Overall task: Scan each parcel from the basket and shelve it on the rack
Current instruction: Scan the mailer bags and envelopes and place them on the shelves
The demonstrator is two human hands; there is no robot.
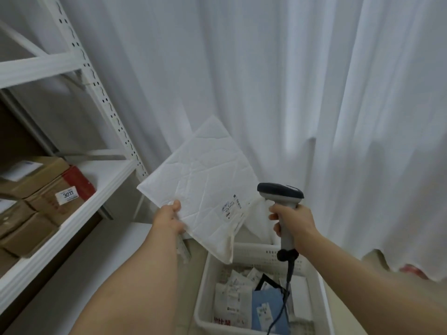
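Observation:
My left hand pinches the lower left edge of a flat white padded parcel and holds it up above the basket, its small printed label facing me at the lower right. My right hand grips the handle of a grey barcode scanner with a dark head, just right of the parcel's label. The scanner's black cable hangs down into the white plastic basket, which holds several more parcels, white and blue. The white metal rack stands at the left.
Several brown cardboard boxes, one with a red side and a numbered label, sit on the rack's middle shelf. A white curtain hangs behind everything. Something red peeks from under the curtain at the right.

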